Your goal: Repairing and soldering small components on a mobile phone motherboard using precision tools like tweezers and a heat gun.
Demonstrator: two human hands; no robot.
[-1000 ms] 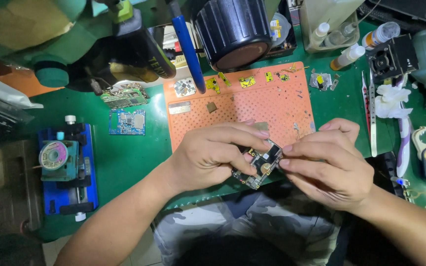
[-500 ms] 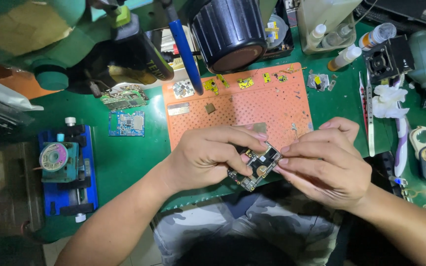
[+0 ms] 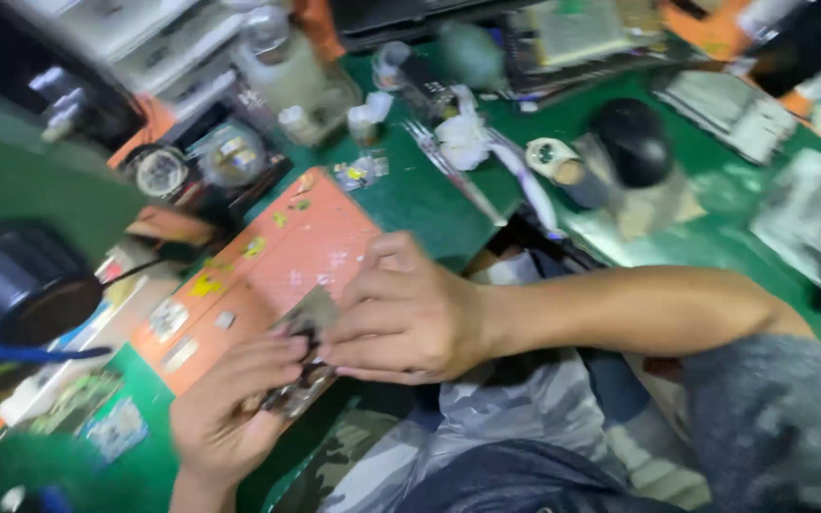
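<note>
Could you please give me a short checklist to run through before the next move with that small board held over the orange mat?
1. Left hand on the small circuit board: ok, its fingers curl around the lower end.
2. Right hand on the board: ok, its fingertips press on the upper end.
3. Board over the orange mat: ok, it sits at the mat's near edge.
4. Board's face and parts readable: cannot tell, the picture is blurred and fingers cover much of it.
5. Loose small parts on the mat apart from the hands: ok, they lie further up the mat.
6. Tweezers within reach: cannot tell, they lie on the green mat beyond the right hand.
</note>
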